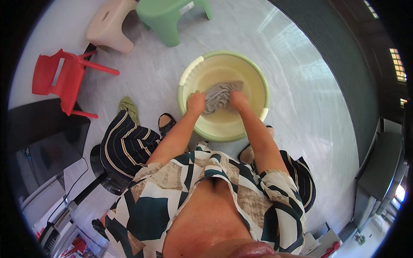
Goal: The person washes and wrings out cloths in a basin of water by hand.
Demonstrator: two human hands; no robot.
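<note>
A round plastic basin point(222, 138) with a green rim stands on the floor between my feet, with shallow, cloudy liquid in it. A wet, crumpled grey cloth point(219, 96) lies bunched in the basin. My left hand point(196, 100) grips the cloth's left edge beside the basin's inner wall, its fingers partly hidden. My right hand point(239, 100) holds the opposite side of the cloth, its fingertips hidden in the folds.
A green plastic stool point(164, 16), a beige stool point(113, 25) and a red plastic chair point(64, 77) stand beyond and left of the basin. A green cloth point(129, 108) lies near my left knee. A dark mat point(335, 61) runs along the right.
</note>
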